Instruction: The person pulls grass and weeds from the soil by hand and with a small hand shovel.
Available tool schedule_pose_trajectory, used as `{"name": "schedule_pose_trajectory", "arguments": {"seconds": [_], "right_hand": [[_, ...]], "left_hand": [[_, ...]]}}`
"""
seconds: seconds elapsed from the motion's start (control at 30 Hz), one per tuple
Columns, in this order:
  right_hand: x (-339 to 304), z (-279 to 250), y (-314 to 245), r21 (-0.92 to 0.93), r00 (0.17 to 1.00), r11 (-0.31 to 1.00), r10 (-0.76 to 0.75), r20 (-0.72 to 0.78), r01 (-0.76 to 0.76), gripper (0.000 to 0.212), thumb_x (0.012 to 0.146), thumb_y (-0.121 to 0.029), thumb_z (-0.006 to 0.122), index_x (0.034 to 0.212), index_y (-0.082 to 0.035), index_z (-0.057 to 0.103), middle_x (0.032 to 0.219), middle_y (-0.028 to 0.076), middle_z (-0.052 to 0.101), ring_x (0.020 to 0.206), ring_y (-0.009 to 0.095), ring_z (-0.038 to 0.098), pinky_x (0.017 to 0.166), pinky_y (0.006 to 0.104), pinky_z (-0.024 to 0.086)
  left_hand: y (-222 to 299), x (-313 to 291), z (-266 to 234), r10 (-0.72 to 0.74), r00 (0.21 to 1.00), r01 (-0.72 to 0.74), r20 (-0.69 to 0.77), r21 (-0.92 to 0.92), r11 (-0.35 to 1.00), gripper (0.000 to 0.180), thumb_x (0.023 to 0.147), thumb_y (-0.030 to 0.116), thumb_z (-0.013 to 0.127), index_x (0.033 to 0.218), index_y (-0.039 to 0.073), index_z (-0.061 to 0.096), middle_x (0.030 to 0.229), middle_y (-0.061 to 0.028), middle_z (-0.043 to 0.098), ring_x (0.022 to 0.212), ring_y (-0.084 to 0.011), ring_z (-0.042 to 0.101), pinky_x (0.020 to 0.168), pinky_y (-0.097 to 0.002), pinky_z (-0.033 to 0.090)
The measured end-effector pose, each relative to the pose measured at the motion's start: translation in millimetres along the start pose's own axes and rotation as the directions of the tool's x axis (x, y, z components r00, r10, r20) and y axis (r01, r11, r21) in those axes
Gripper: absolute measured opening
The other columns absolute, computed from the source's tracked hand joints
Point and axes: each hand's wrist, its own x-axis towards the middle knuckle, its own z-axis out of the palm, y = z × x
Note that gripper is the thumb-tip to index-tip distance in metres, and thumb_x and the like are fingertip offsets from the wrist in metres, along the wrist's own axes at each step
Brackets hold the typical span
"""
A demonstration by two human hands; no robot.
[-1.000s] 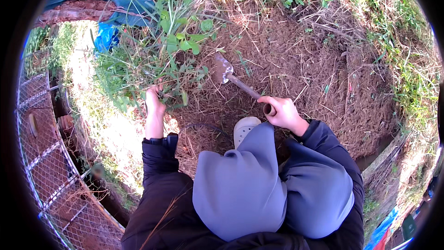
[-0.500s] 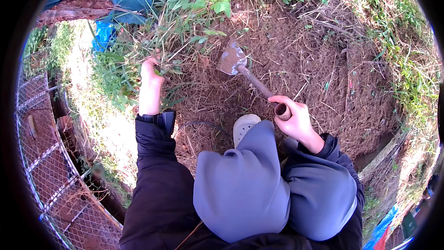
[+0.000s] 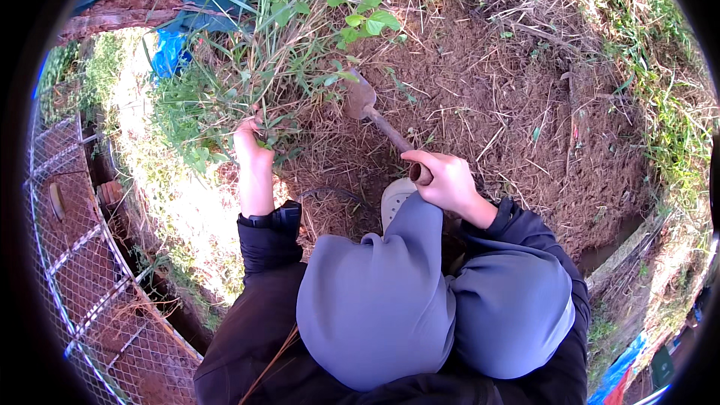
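My left hand [image 3: 253, 142] is closed around the stems of a weed clump [image 3: 259, 90] at the left; leaves and grass partly hide its fingertips. In my right hand [image 3: 450, 184] is a hand hoe [image 3: 391, 133], gripped near the hollow end of its rusty tubular handle. Its flat, soil-stained blade [image 3: 360, 96] points up and left, at the edge of the weeds. Broad green leaves [image 3: 373, 21] rise just beyond the blade. Bare brown soil [image 3: 480, 90] strewn with dry straw lies to the right of the hoe.
My light clog [image 3: 395, 199] and grey-clad knees [image 3: 375, 307] are close below the hoe. A wire mesh fence panel [image 3: 82, 277] runs along the left. Far left are a log [image 3: 124, 15] with dark cloth and a blue plastic scrap [image 3: 170, 52]. Grass borders the soil at right.
My right hand and the hoe have shifted left, bringing the blade against the weeds and turning it more edge-on. My left hand has moved slightly nearer and right, among the stems.
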Motion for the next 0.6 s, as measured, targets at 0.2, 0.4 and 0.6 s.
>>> {"name": "schedule_pose_trajectory", "arguments": {"seconds": [0.2,0.4,0.6], "right_hand": [[-19,18,-13,0.180,0.992,0.979,0.111,-0.065,-0.098,0.033,0.062,-0.001,0.064,0.093,-0.011,0.062,0.069,0.005,0.062,0.065,0.023,0.063,0.061,0.0307,0.050],[-24,2,-3,0.171,0.992,0.978,0.126,-0.028,-0.120,0.032,0.061,-0.002,0.064,0.092,-0.011,0.061,0.074,0.007,0.064,0.068,0.025,0.064,0.063,0.0316,0.051],[-51,-46,-2,0.046,0.997,0.998,0.051,-0.056,-0.048,0.031,0.061,-0.002,0.066,0.090,-0.010,0.063,0.074,0.009,0.064,0.066,0.027,0.063,0.061,0.0328,0.051]], "left_hand": [[-22,-22,-12,0.032,0.994,-0.033,-0.101,-0.005,0.999,0.023,0.086,0.012,0.035,0.089,0.013,0.058,0.082,-0.0052,0.061,0.076,-0.0196,0.057,0.071,-0.0382,0.045],[-32,-60,-4,0.044,0.998,-0.046,-0.042,-0.040,0.998,0.024,0.075,0.003,0.037,0.093,0.001,0.052,0.060,0.0001,0.039,0.055,-0.0118,0.035,0.057,-0.0259,0.033],[-8,-47,-25,0.150,0.985,-0.148,0.080,-0.030,0.989,0.028,0.069,-0.003,0.039,0.095,-0.004,0.048,0.064,-0.0031,0.040,0.060,-0.0156,0.040,0.061,-0.0275,0.036]]}}
